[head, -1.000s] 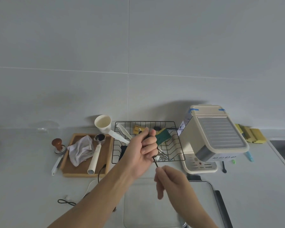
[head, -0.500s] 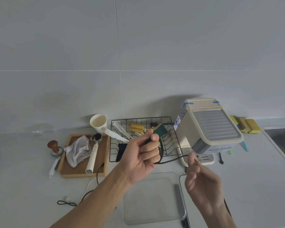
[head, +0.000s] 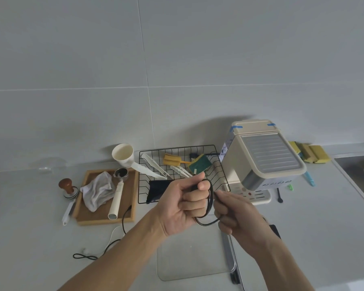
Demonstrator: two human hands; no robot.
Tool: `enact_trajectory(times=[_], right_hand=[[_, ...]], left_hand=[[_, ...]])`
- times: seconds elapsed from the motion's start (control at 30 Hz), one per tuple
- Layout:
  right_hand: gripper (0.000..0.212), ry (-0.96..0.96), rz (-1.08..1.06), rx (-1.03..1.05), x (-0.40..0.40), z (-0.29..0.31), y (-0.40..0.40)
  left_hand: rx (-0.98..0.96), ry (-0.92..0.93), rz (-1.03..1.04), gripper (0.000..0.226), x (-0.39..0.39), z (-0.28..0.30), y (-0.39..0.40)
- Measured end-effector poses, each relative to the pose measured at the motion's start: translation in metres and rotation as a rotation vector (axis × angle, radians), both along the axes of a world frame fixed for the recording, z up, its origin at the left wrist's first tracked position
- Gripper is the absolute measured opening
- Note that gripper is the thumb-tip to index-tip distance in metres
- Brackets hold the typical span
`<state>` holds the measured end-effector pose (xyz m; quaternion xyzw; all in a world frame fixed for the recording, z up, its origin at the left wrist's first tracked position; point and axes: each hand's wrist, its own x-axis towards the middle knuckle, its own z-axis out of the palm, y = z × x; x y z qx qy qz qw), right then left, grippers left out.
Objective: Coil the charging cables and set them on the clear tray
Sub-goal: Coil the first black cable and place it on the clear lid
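A person's left hand (head: pixel 186 206) curls its fingers around a thin, glossy black charging cable (head: pixel 210 203), gathered into loose round loops held in the air above the clear tray (head: pixel 189 263), a smooth rounded rectangle on the near counter. The right hand (head: pixel 237 217), just right of it, pinches the cable's trailing loop. Farther off sit a black wire basket (head: pixel 219 175), a wooden tray (head: pixel 132 196) with a crumpled white cloth (head: pixel 97 192), and a boxy cream coffee machine (head: pixel 267 158).
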<state>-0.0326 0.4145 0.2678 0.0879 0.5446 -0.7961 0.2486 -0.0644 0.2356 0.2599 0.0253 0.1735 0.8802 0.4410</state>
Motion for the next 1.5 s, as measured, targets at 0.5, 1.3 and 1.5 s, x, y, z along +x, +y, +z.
enact_trajectory(times=[0.5,1.3,1.5], right_hand=[[0.026,0.042,-0.096,-0.015,0.008,-0.010,-0.008],[0.021,-0.260,-0.346,-0.258,0.025,-0.021,-0.010],[0.017,-0.170,-0.186,-0.101,0.021,-0.030,-0.010]], left_hand=[[-0.536,-0.030,0.306,0.032,0.010,0.008,0.015],[-0.540,-0.050,0.421,0.038,0.015,0.013,0.027],[-0.812,0.079,0.349,0.036,0.021,0.011,0.035]])
